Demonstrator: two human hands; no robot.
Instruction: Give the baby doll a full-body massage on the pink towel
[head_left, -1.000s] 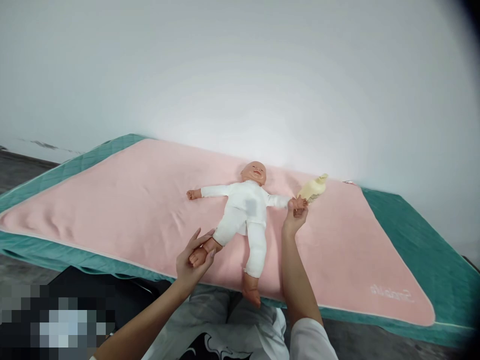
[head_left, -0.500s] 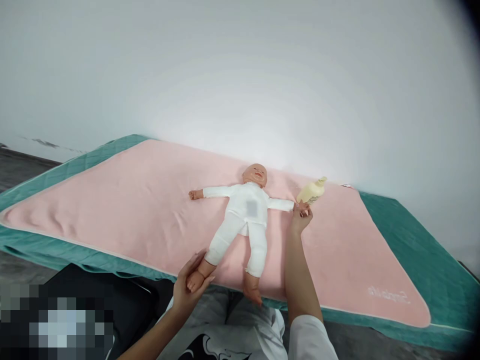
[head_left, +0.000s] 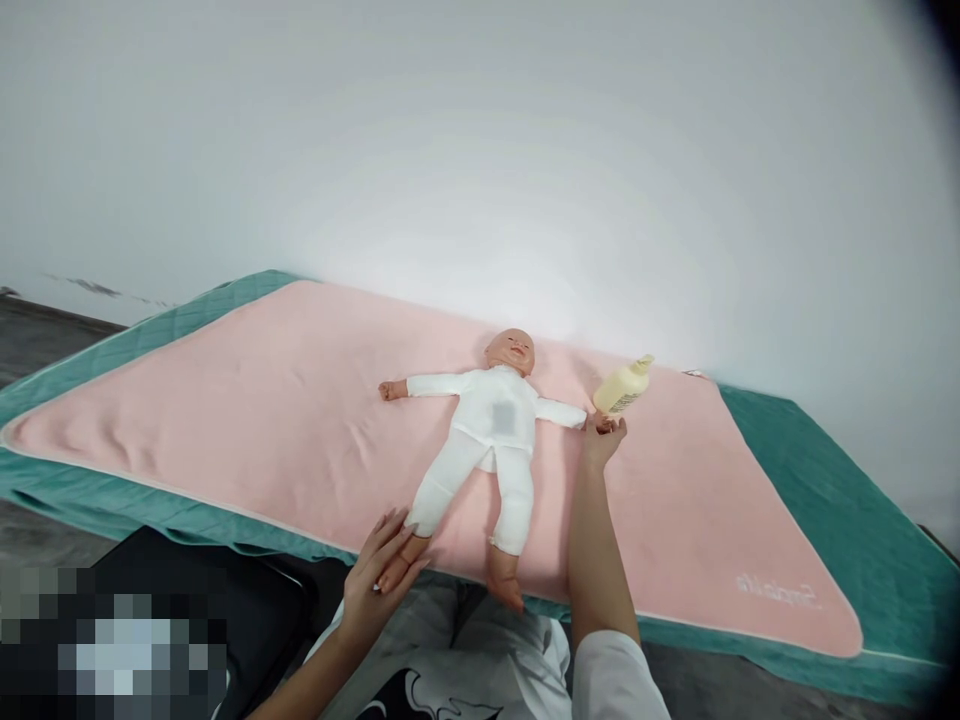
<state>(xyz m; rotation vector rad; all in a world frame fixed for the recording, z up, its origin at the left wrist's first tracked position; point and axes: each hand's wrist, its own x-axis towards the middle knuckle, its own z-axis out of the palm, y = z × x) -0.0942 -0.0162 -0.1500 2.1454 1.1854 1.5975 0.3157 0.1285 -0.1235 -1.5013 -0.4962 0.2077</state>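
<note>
A baby doll (head_left: 484,425) in a white outfit lies on its back, head toward the wall, arms spread and feet toward me. My left hand (head_left: 373,585) is wrapped round the doll's foot and ankle at the left, fingers over the top and thumb on the inner side. At the right, my right hand (head_left: 602,440) grips the doll's small hand, which is mostly hidden by my fingers. Just beyond that hand lies a pale yellow pump bottle (head_left: 624,385) on its side.
A pink mat (head_left: 247,400) spreads over a teal quilted cover (head_left: 825,460) on the bed. The white wall (head_left: 480,160) runs along the far edge. A black chair-like object (head_left: 202,590) stands below the near left edge, beside a blurred patch.
My left hand has shifted so its fingers lie over the top of the doll's ankle. My right hand has dipped slightly, still at the doll's hand.
</note>
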